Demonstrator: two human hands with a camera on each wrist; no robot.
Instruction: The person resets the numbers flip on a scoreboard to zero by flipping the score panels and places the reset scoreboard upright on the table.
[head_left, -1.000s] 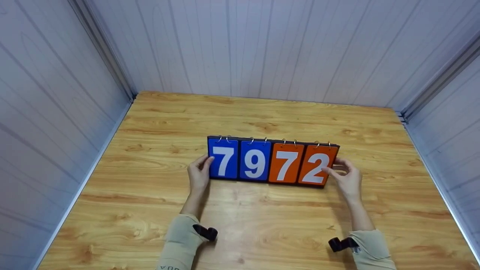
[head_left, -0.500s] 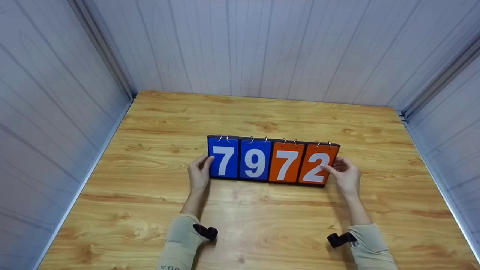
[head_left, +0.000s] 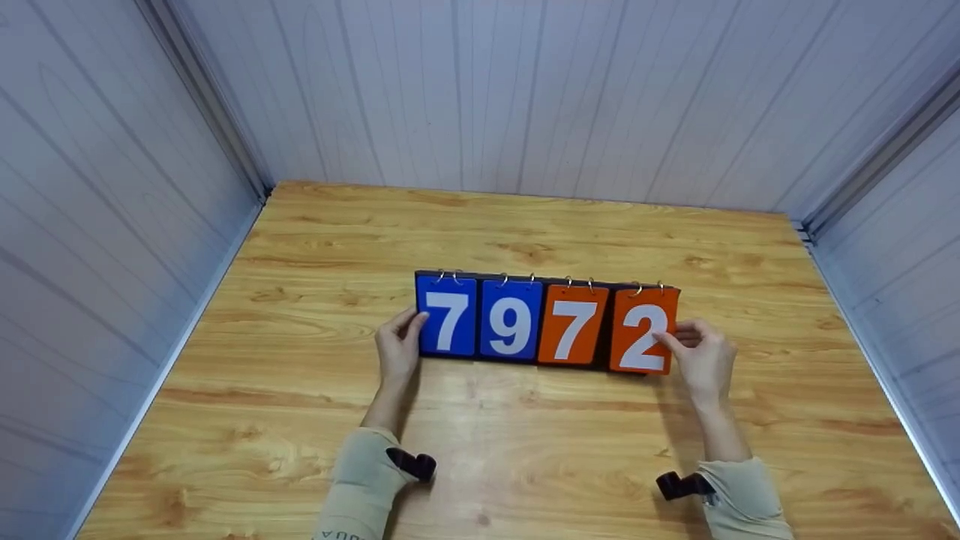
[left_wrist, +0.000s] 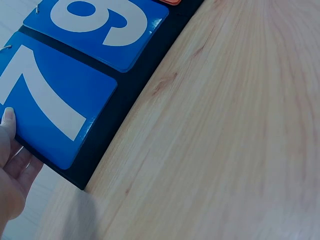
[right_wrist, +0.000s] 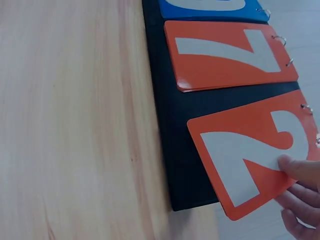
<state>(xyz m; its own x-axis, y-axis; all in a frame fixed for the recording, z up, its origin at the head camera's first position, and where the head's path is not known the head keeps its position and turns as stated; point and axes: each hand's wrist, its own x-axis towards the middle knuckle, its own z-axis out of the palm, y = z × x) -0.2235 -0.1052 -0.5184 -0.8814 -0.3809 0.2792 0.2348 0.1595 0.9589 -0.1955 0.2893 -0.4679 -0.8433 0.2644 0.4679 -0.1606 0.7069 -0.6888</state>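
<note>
A flip scoreboard leans on the table in the head view, with ringed number cards on a black backing. It reads 7 and 9 in blue, then 7 and 2 in orange. My left hand grips its left edge, thumb on the front of the blue 7 card and fingers behind. My right hand pinches the right edge of the orange 2 card, thumb on the digit. That card sits askew, its lower corner past the black backing, which shows beside it in the right wrist view.
The scoreboard stands on a wood-grain table. Pale panel walls rise at the back and both sides. Metal rings join the cards to the board's top edge. Each sleeve carries a small black wrist camera.
The right hand has moved slightly right, swinging the orange 2 card right and away from the orange 7 card. The left hand and the board's left end have stayed put.
</note>
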